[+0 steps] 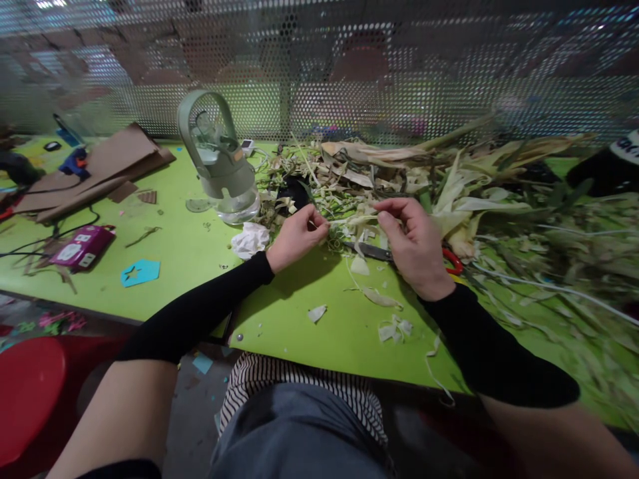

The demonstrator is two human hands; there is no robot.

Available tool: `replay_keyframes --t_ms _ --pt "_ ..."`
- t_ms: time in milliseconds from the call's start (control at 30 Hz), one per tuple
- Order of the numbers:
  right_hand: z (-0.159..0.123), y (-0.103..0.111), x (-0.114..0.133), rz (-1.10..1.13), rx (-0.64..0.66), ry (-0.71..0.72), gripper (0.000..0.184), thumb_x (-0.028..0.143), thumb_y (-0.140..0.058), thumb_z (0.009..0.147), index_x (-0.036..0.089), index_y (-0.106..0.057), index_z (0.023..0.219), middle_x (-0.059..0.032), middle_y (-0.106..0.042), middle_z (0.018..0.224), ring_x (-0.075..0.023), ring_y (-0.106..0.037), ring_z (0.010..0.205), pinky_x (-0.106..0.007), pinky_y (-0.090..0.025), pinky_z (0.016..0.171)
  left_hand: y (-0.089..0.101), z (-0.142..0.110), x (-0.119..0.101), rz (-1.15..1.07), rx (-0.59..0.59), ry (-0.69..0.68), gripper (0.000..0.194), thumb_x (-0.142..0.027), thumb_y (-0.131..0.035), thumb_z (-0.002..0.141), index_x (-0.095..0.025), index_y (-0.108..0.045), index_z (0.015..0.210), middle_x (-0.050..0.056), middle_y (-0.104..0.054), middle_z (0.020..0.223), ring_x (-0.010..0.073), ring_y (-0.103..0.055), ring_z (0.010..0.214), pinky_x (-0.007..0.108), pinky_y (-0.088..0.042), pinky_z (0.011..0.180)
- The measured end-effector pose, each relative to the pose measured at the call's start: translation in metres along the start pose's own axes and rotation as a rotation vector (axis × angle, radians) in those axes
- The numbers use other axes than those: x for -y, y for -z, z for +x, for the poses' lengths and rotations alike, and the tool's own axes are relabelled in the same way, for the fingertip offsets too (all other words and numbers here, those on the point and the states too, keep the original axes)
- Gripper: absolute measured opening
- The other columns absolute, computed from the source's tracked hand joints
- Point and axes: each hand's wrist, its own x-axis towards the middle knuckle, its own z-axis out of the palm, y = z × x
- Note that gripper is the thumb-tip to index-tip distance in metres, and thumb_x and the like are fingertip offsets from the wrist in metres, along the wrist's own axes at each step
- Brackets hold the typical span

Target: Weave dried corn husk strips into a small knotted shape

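My left hand (301,237) is closed, thumb and forefinger pinched at one end of a thin pale corn husk strip (353,220). The strip runs across to my right hand (415,245), whose thumb and forefinger pinch its other end. Below the strip lie scissors, their dark blades (372,251) pointing left and a red handle (454,261) showing past my right hand, which hides the middle. Several husk scraps (317,313) are scattered on the green table (284,332). Larger pale husks (462,193) lie in a heap just beyond my right hand.
A green-lidded water bottle (227,173) stands left of the heap, with crumpled white tissue (251,240) before it. Further left are a blue paper piece (140,273), a purple box (83,247) and brown cardboard (107,159). A perforated metal screen (329,80) borders the back. A red stool (34,392) stands lower left.
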Motion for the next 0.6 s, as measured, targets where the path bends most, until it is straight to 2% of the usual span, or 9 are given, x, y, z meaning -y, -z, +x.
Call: replay_keyframes --t_ms 133,233,333,433,500,567,600 --pt "0.000 -0.001 0.001 0.048 0.007 -0.029 0.016 0.035 -0.060 0.097 0.024 -0.065 0.106 -0.0074 -0.070 0.102 -0.0215 -0.063 0.085 -0.038 -0.054 0.077 0.012 0.008 0.003 0.080 -0.045 -0.072 0.025 -0.009 -0.060 0.086 -0.020 -0.043 0.072 0.003 -0.071 0.090 0.0116 -0.061 0.081 0.026 -0.042 0.077" --pt "-0.001 -0.002 0.001 0.060 0.015 -0.026 0.014 0.034 -0.059 0.097 0.024 -0.063 0.105 -0.0063 -0.068 0.100 -0.0219 -0.064 0.088 -0.038 -0.053 0.078 0.021 0.014 0.006 0.158 -0.047 -0.090 0.024 -0.010 -0.060 0.083 -0.021 -0.042 0.071 0.004 -0.072 0.092 0.0141 -0.064 0.087 0.028 -0.045 0.082" --pt "-0.001 -0.003 0.001 0.083 0.069 -0.033 0.012 0.033 -0.058 0.096 0.024 -0.062 0.103 -0.0053 -0.068 0.098 -0.0222 -0.065 0.091 -0.037 -0.053 0.079 0.023 0.013 0.005 0.155 0.068 -0.147 0.015 -0.014 -0.064 0.081 -0.020 -0.054 0.090 0.007 -0.074 0.107 0.0179 -0.068 0.100 0.032 -0.050 0.093" --pt "-0.002 -0.005 0.002 0.095 0.161 -0.039 0.011 0.031 -0.061 0.093 0.024 -0.063 0.102 -0.0046 -0.068 0.096 -0.0216 -0.064 0.088 -0.037 -0.053 0.080 0.019 0.005 -0.002 0.127 0.228 -0.267 0.039 -0.017 -0.067 0.081 -0.017 -0.058 0.119 0.014 -0.072 0.127 0.0233 -0.067 0.118 0.037 -0.051 0.103" --pt "-0.003 -0.006 0.003 0.098 0.206 -0.021 0.012 0.031 -0.063 0.092 0.024 -0.064 0.102 -0.0047 -0.069 0.096 -0.0217 -0.064 0.088 -0.038 -0.053 0.081 0.015 0.000 -0.008 0.191 0.313 -0.306 0.028 -0.023 -0.063 0.088 -0.018 -0.062 0.115 0.013 -0.074 0.123 0.0230 -0.068 0.108 0.039 -0.051 0.100" --pt "-0.004 -0.008 0.002 0.104 0.229 -0.003 0.014 0.033 -0.064 0.091 0.024 -0.063 0.102 -0.0057 -0.070 0.099 -0.0224 -0.066 0.091 -0.038 -0.054 0.083 0.014 -0.005 -0.014 0.211 0.379 -0.254 0.016 -0.028 -0.056 0.096 -0.018 -0.064 0.106 0.007 -0.074 0.102 0.0191 -0.065 0.090 0.036 -0.052 0.088" --pt "-0.004 -0.008 0.002 0.105 0.231 0.003 0.015 0.033 -0.065 0.091 0.024 -0.063 0.102 -0.0061 -0.071 0.101 -0.0227 -0.067 0.093 -0.038 -0.054 0.083 0.013 -0.006 -0.016 0.183 0.410 -0.213 0.016 -0.030 -0.054 0.099 -0.018 -0.064 0.102 0.004 -0.070 0.091 0.0165 -0.061 0.081 0.032 -0.050 0.081"
